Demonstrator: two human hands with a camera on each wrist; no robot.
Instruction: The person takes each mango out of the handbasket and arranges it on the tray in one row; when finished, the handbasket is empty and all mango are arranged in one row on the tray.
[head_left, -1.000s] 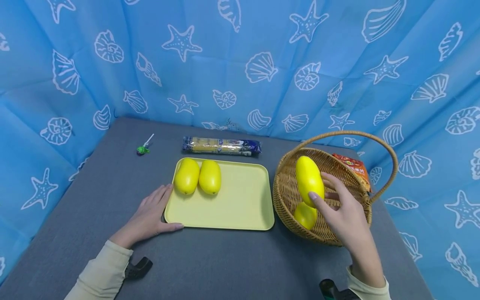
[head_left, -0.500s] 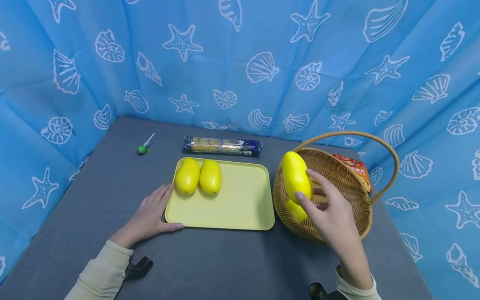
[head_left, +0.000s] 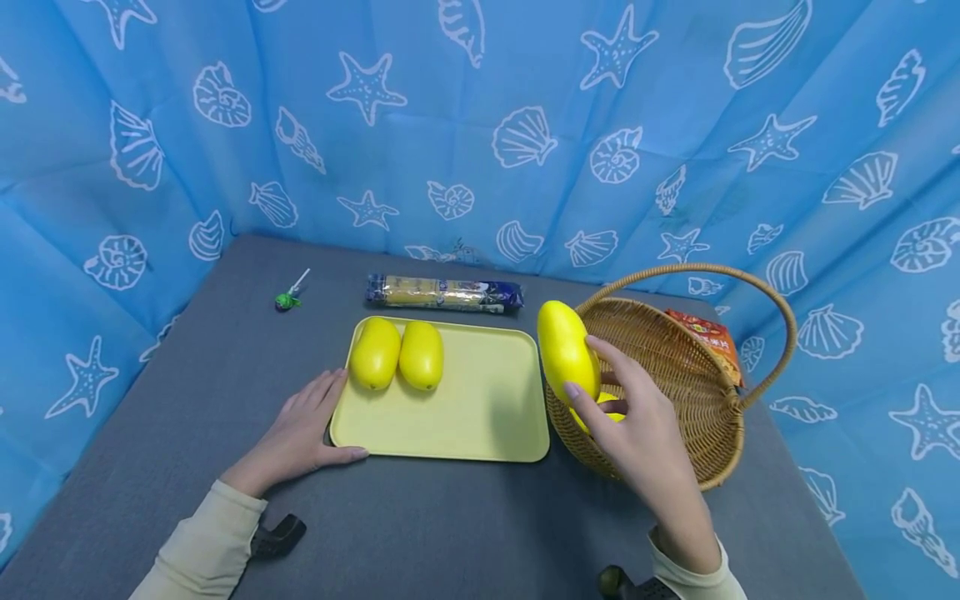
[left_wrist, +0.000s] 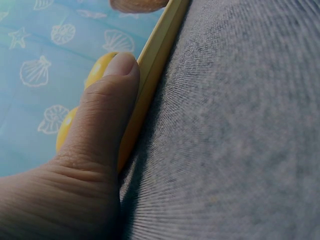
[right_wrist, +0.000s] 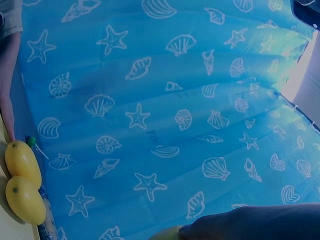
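Note:
My right hand (head_left: 637,421) grips a yellow mango (head_left: 567,350) between thumb and fingers. It is held up over the left rim of the wicker basket (head_left: 690,383), close to the tray's right end. Under that hand, another mango (head_left: 603,410) lies in the basket, partly hidden. My left hand (head_left: 303,429) touches the lower left corner of the pale yellow tray (head_left: 465,408). In the left wrist view its thumb (left_wrist: 107,100) lies against the tray's side. Two mangoes (head_left: 375,353) (head_left: 422,356) lie side by side at the tray's left end.
A long packet with blue ends (head_left: 444,293) lies behind the tray. A green-wrapped lollipop (head_left: 287,300) is at the far left. A red snack bag (head_left: 708,342) sits behind the basket, whose tall handle (head_left: 697,268) arches up. A blue shell-print curtain (head_left: 465,125) encloses the grey table (head_left: 420,533).
My right hand has carried the mango left, from over the middle of the basket to its left rim beside the tray. The left hand stays where it was.

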